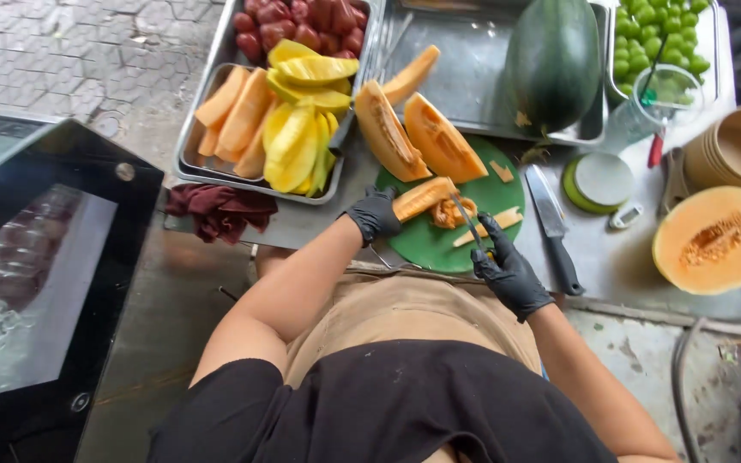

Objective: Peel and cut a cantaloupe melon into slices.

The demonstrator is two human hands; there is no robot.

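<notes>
Right hand (pixel 508 273) grips a small knife (pixel 472 225); left hand (pixel 375 214) clasps a melon wedge (pixel 422 197) over the green board (pixel 439 244).

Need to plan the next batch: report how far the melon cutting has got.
Done: peeled orange slices lie in the steel tray. In hand: the left hand steadies a melon wedge on the green board while the right hand works a small knife at the seeds. Left: two wedges and a half melon.

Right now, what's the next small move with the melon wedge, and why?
Probably draw the small knife further along the melon wedge to clear the seeds: the left hand pins the wedge on the green board, and the right hand has the blade at the pulp.
</notes>
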